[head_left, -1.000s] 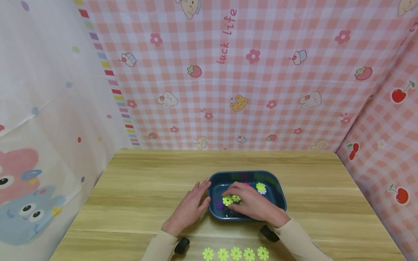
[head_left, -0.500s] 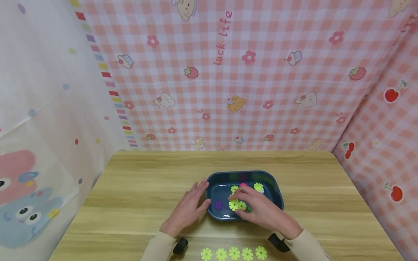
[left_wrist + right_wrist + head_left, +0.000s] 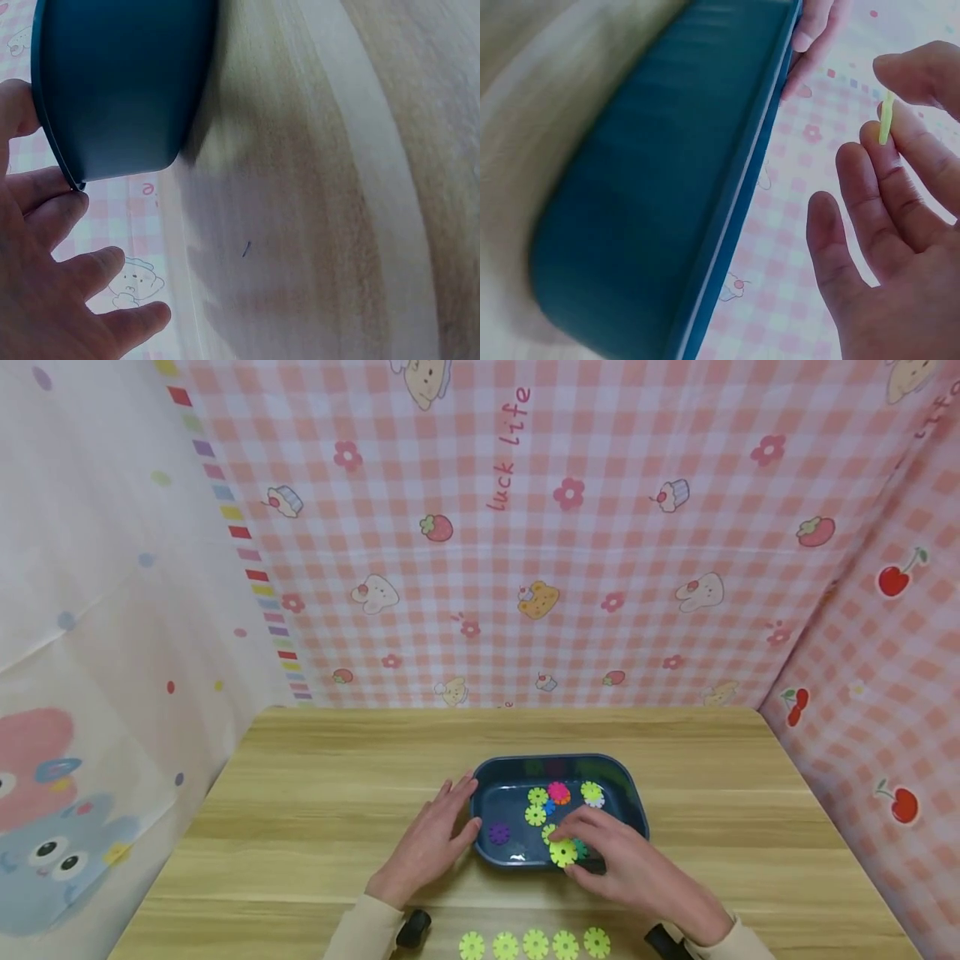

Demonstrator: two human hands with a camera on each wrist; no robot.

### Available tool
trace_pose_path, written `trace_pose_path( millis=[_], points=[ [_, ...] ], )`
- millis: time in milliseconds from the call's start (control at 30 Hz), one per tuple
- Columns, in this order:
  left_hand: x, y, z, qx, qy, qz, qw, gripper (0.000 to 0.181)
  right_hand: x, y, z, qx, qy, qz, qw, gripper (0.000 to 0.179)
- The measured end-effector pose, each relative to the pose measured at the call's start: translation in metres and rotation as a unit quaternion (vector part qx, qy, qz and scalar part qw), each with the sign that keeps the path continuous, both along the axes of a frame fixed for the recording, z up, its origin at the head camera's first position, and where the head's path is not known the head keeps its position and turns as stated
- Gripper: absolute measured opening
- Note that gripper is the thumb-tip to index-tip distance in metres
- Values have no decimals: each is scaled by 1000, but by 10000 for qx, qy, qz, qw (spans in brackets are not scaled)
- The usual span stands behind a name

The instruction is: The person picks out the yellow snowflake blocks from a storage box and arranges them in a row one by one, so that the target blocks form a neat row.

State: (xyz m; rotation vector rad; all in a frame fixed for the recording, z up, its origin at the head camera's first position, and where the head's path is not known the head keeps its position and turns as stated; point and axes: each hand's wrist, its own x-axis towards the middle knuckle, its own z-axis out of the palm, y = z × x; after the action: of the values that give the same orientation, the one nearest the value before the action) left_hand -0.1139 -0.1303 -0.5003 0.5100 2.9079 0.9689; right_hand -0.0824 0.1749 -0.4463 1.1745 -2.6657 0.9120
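My right hand (image 3: 637, 868) pinches a yellow-green snowflake disc (image 3: 563, 852) between thumb and fingers, over the near right part of a dark blue tray (image 3: 498, 793). In the right wrist view the disc (image 3: 886, 124) shows edge-on, above the rim. With fairly straight fingers, my left hand (image 3: 426, 845) touches the tray's left rim; the left wrist view has its fingertips at the tray wall (image 3: 124, 97). Inside lie a purple disc (image 3: 498, 833), several yellow-green discs (image 3: 536, 814), a pink disc (image 3: 558, 792), and blue, orange, white and green ones partly covered.
A row of several yellow-green discs (image 3: 536, 943) lies on the wooden table (image 3: 337, 793) at the near edge of the view. Patterned cloth (image 3: 480, 560) hangs behind the table and on both sides. Each wrist wears a black band (image 3: 414, 929).
My right hand has moved right and toward me, pinching a yellow-green disc from among those in the tray. More discs show where it was. The left hand stays at the rim.
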Motion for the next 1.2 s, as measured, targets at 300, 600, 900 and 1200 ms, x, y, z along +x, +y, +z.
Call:
trace_pose_path(
  millis=[300,600,900,1200],
  points=[
    [0,1,0,43,14,-1,10000,58,13,17,1,59,-779,-160,9968,35],
    [1,2,0,57,-22,25,10000,58,23,31,2,283,-1458,-307,9884,32],
    [1,2,2,-20,-21,63,10000,58,30,46,-2,277,-1879,-245,9815,31],
    [2,1,0,49,112,-10,9999,58,32,58,-10,721,-2082,-105,9754,28]
  ],
)
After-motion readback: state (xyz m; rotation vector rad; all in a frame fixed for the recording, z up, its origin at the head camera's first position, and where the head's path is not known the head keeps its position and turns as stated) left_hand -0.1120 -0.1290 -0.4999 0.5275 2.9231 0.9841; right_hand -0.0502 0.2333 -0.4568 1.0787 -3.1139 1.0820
